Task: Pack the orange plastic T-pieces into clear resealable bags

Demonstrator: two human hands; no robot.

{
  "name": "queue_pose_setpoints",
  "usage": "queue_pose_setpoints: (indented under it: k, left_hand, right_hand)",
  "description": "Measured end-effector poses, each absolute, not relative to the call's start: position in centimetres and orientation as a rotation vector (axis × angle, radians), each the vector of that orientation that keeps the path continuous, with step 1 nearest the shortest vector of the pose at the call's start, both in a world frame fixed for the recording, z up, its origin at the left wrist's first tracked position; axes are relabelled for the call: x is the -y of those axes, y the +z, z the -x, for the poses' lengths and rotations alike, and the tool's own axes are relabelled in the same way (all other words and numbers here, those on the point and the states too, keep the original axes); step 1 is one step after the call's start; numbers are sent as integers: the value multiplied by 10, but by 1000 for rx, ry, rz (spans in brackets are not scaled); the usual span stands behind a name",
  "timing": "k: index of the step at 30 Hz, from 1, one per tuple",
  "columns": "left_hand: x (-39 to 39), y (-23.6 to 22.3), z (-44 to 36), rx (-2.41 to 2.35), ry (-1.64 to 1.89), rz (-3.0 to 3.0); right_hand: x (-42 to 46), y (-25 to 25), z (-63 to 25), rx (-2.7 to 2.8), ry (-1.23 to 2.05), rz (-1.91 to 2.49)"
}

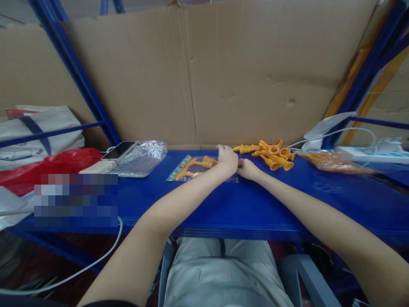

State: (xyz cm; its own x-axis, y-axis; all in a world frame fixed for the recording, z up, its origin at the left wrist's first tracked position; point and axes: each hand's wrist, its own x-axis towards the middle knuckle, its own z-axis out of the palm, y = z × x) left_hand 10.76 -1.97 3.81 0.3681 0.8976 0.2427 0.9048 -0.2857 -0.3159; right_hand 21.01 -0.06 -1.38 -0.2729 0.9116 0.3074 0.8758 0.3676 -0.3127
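A clear plastic bag point(204, 174) with a colourful printed header lies flat on the blue shelf, and orange plastic toy pieces point(191, 163) show inside it. My left hand point(228, 161) is closed over the bag's right end, its fingers curled. Right beside it, my right hand point(249, 170) is closed at the same end of the bag. Its fingertips are partly hidden behind my left hand, so what they pinch cannot be made out. Just beyond my right hand lies a loose pile of orange horn-shaped plastic pieces point(275, 158).
To the right lie a filled bag of orange pieces point(338, 163) and a white power strip point(377, 154) with cables. A phone point(119, 150), clear plastic packaging point(143, 160) and a red bag point(60, 164) are on the left. Cardboard point(230, 76) walls the back between blue posts.
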Motion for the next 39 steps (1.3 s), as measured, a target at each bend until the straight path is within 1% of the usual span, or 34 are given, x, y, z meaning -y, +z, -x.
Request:
queue_pose_setpoints:
  k: [9, 15, 19, 27, 34, 39]
  left_hand:
    - [2, 36, -115, 1635, -70, 2218]
    - [2, 37, -116, 1573, -98, 2300]
    - [4, 38, -112, 1558, -121, 2355]
    - [6, 42, -113, 1593, -167, 2359]
    - [4, 45, -111, 1527, -184, 2361]
    - [4, 48, -113, 1487, -184, 2412]
  right_hand:
    - [-7, -18, -211, 2220, 68, 1538]
    - [-4, -18, -212, 2235, 83, 1465]
    - [-1, -18, -208, 2237, 37, 1445]
    - [12, -13, -200, 2224, -47, 1608]
    - [2, -24, -207, 2267, 46, 1281]
    - [-7, -35, -205, 2343, -43, 1214]
